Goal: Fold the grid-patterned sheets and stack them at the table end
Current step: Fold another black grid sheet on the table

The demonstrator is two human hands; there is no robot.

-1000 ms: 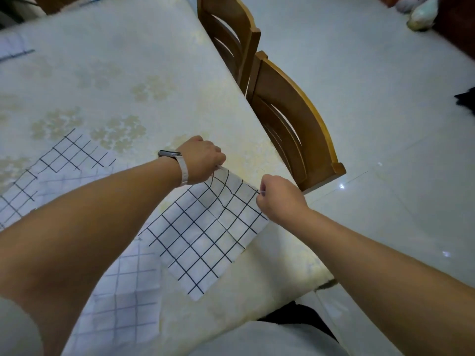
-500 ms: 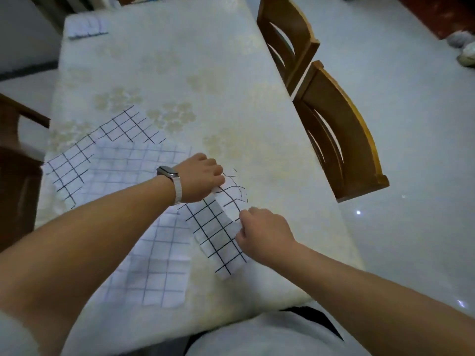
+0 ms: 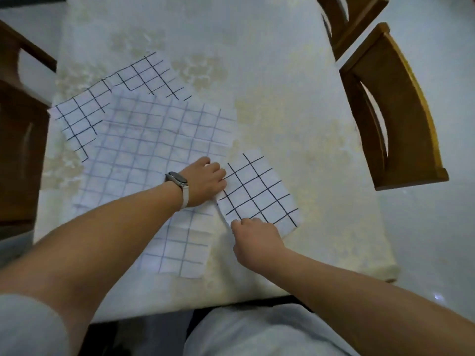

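The sheet [image 3: 257, 194], spread a second ago, now lies folded between the left hand [image 3: 205, 182] and right hand [image 3: 253, 238], both pinching its edges: one fold looks done.

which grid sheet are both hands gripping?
The small bold-grid sheet at right, gripped by left hand and right hand; the faint-grid sheet and far bold-grid sheet lie spread to its left.

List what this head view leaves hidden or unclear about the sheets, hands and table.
Head view: the table is cut off at its far end by the top edge; any stack there is unseen.
Head view: the left hand and right hand hide their own fingertips; their grip on the folded sheet is unclear.
Head view: the blue-grid sheet covers most of the black-grid sheet.
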